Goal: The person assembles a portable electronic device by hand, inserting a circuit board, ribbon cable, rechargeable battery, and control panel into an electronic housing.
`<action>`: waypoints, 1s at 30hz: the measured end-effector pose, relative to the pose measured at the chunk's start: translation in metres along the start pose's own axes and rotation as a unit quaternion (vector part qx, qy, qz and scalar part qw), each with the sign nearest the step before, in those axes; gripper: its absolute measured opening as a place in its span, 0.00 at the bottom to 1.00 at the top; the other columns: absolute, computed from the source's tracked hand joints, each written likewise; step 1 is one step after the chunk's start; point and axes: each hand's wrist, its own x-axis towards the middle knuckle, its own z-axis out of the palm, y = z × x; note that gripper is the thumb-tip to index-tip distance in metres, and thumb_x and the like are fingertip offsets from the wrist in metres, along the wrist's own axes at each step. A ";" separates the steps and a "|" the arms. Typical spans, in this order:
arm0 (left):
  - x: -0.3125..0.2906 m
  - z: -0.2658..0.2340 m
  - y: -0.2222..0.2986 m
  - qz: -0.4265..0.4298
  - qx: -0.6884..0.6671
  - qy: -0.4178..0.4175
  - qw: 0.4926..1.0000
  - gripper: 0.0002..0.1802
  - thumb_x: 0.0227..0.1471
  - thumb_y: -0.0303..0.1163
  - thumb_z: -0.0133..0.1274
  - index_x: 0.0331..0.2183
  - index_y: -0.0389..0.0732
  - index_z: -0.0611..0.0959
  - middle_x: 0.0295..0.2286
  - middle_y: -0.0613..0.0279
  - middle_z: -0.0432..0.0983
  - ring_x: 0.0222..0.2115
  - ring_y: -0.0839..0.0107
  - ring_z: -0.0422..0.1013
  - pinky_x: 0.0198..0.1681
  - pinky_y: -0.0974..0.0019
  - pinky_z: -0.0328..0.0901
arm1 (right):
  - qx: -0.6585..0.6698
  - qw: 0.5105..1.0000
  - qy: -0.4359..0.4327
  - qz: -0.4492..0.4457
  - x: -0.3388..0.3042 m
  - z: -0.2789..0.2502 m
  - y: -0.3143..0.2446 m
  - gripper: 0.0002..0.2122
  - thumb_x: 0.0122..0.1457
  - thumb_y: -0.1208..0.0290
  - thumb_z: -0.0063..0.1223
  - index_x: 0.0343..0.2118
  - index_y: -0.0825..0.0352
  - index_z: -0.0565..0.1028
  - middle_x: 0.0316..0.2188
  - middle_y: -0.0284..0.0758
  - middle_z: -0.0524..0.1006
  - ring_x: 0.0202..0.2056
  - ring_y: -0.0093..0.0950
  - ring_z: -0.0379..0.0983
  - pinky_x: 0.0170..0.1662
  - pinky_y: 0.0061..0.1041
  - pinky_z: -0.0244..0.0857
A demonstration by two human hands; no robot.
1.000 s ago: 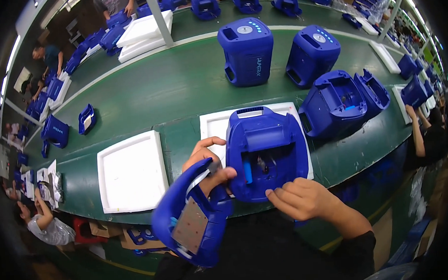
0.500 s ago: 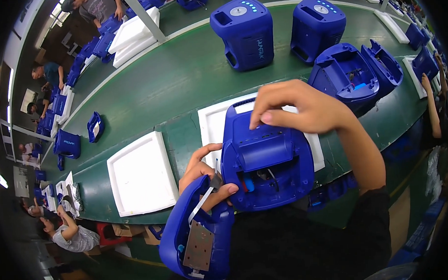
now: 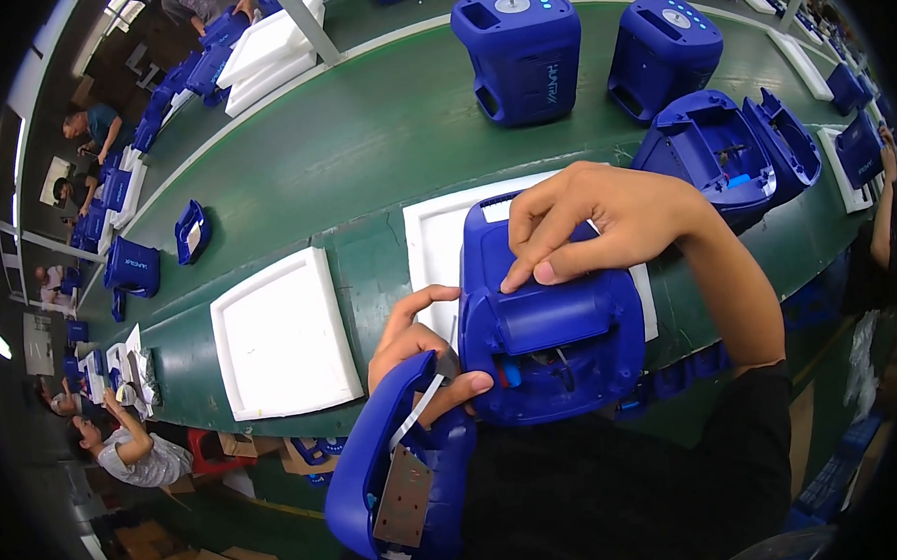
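A blue plastic housing (image 3: 560,310) lies with its open cavity up, with wires and a small blue part inside. Beside its left edge, my left hand (image 3: 411,347) is closed about the upper rim of a blue cover (image 3: 362,484), index finger and thumb reaching to the housing. Inside the cover sits a brown circuit board (image 3: 402,497), and a flat white cable (image 3: 414,417) runs from it up to my left hand. Over the housing's middle, my right hand (image 3: 616,218) has thumb and index finger drawn together at its raised panel. Anything between those fingertips is too small to make out.
White foam trays lie on the green bench, one under the housing and another (image 3: 286,337) to the left. Two finished-looking blue units (image 3: 524,66) stand at the back; an opened housing (image 3: 708,159) is at the right. Other people work along the benches.
My right hand has come down, its fingertips now lower on the housing's panel and closer together. My left hand keeps its hold. The whole view has shifted slightly.
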 end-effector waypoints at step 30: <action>-0.060 -0.056 -0.050 -0.164 -0.340 0.306 0.874 0.20 0.55 0.17 0.50 0.51 0.31 0.79 0.36 0.56 0.79 0.31 0.68 0.76 0.36 0.64 0.75 | -0.418 0.848 0.251 0.209 0.031 0.102 -0.074 0.21 0.60 0.57 0.70 0.45 0.71 0.81 0.37 0.43 0.81 0.39 0.48 0.78 0.45 0.42 0.72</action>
